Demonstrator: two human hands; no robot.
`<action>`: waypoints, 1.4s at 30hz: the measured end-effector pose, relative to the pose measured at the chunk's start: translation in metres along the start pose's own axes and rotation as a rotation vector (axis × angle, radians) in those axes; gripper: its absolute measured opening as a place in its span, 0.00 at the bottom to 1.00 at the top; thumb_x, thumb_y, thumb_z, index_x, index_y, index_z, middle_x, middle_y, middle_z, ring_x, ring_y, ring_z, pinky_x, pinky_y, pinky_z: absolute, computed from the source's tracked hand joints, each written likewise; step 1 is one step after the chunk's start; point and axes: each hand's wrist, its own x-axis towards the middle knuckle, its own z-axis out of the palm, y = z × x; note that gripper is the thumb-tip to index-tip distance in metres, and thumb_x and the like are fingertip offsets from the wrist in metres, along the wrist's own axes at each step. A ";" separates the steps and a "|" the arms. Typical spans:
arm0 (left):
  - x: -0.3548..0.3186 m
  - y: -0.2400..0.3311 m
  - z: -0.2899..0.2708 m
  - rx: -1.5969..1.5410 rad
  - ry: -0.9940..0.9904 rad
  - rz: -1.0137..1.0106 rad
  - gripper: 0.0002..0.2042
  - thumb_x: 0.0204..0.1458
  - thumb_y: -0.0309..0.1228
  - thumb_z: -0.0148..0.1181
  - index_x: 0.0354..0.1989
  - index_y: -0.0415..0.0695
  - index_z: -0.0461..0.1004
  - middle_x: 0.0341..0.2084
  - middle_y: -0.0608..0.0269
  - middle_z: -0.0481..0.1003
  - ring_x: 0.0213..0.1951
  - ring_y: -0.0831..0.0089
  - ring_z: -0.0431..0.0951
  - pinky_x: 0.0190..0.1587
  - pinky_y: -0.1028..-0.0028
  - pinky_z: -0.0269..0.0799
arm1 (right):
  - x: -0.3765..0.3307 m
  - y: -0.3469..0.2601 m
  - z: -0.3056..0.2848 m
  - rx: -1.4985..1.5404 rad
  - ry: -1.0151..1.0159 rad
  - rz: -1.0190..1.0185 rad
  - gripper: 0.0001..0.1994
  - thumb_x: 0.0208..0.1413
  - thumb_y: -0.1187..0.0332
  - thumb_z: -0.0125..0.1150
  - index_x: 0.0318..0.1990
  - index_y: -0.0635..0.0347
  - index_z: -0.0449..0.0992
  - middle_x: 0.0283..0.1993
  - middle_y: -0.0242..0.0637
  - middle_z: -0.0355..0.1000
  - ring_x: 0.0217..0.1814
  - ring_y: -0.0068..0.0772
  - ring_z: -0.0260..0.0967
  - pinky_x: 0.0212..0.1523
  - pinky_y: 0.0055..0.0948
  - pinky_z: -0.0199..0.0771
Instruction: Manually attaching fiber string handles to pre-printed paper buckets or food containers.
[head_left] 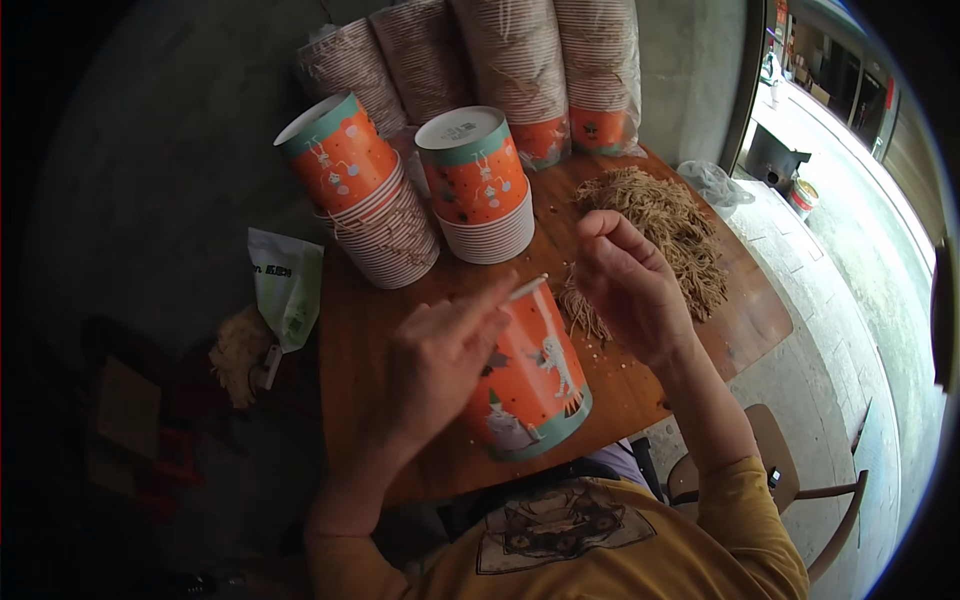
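1. Left hand (440, 360): fingers wrapped around a tapered orange paper cup (530, 375) with a teal rim band, holding it tilted over the near edge of the wooden table (350, 340).
2. Right hand (625, 285): fingers curled closed above the cup's mouth; whether they pinch anything cannot be told.
3. Heap of thin, brown, stringy strands (665, 225), lying just beyond the right hand.
4. Two ribbed stacks of nested matching cups (480, 190), upside down.
5. Plastic-wrapped cup sleeves (520, 60), leaning at the table's far edge.
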 end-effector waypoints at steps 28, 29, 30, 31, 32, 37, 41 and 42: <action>0.151 -0.228 -0.132 -0.255 0.480 0.105 0.58 0.36 0.51 0.73 0.69 0.46 0.38 0.62 0.45 0.51 0.63 0.58 0.57 0.62 0.61 0.59 | 0.338 0.028 0.048 -0.884 -0.005 -0.501 0.29 0.57 0.47 0.55 0.53 0.66 0.70 0.48 0.42 0.73 0.48 0.33 0.70 0.51 0.28 0.67; 0.150 -0.235 -0.131 -0.292 0.447 0.039 0.57 0.36 0.51 0.73 0.69 0.46 0.37 0.62 0.45 0.51 0.62 0.58 0.58 0.61 0.62 0.60 | 0.330 0.031 0.042 -1.043 0.038 -0.524 0.28 0.55 0.48 0.57 0.50 0.68 0.72 0.44 0.44 0.74 0.48 0.38 0.71 0.51 0.30 0.68; 0.147 -0.229 -0.126 -0.455 0.386 -0.051 0.58 0.36 0.51 0.74 0.70 0.47 0.36 0.62 0.45 0.51 0.62 0.59 0.58 0.61 0.62 0.61 | 0.324 0.028 0.029 -1.211 0.088 -0.549 0.27 0.52 0.50 0.59 0.47 0.69 0.75 0.40 0.47 0.76 0.47 0.44 0.73 0.50 0.31 0.69; 0.148 -0.233 -0.120 -0.466 0.381 -0.048 0.58 0.36 0.51 0.74 0.70 0.47 0.36 0.62 0.45 0.51 0.62 0.59 0.58 0.61 0.62 0.61 | 0.316 0.026 0.009 -1.377 -0.011 -0.484 0.35 0.50 0.38 0.55 0.53 0.60 0.72 0.52 0.52 0.71 0.56 0.55 0.67 0.56 0.41 0.66; 0.148 -0.239 -0.115 -0.461 0.383 -0.044 0.58 0.36 0.51 0.74 0.70 0.47 0.36 0.63 0.45 0.50 0.62 0.59 0.58 0.61 0.62 0.61 | 0.308 0.024 -0.015 -1.536 -0.027 -0.407 0.37 0.47 0.35 0.55 0.56 0.56 0.70 0.56 0.51 0.67 0.59 0.57 0.63 0.58 0.45 0.63; 0.127 -0.267 -0.096 -0.374 0.423 -0.052 0.57 0.38 0.49 0.73 0.70 0.47 0.36 0.64 0.44 0.45 0.64 0.57 0.55 0.62 0.61 0.60 | 0.249 0.033 -0.048 -2.070 -0.213 0.051 0.38 0.49 0.35 0.54 0.64 0.43 0.61 0.67 0.49 0.53 0.72 0.55 0.41 0.68 0.52 0.45; 0.108 -0.265 -0.080 -0.324 0.428 -0.111 0.57 0.39 0.50 0.72 0.70 0.47 0.35 0.65 0.44 0.44 0.65 0.56 0.53 0.63 0.60 0.57 | 0.237 0.044 -0.077 -2.055 -0.238 -0.069 0.36 0.45 0.33 0.57 0.61 0.35 0.66 0.69 0.39 0.52 0.72 0.61 0.40 0.63 0.65 0.49; 0.107 -0.265 -0.079 -0.314 0.415 -0.110 0.57 0.39 0.52 0.71 0.70 0.47 0.34 0.66 0.44 0.43 0.66 0.56 0.51 0.65 0.60 0.55 | 0.236 0.044 -0.077 -1.935 -0.246 -0.159 0.30 0.47 0.39 0.58 0.57 0.37 0.70 0.66 0.39 0.58 0.69 0.55 0.48 0.62 0.57 0.55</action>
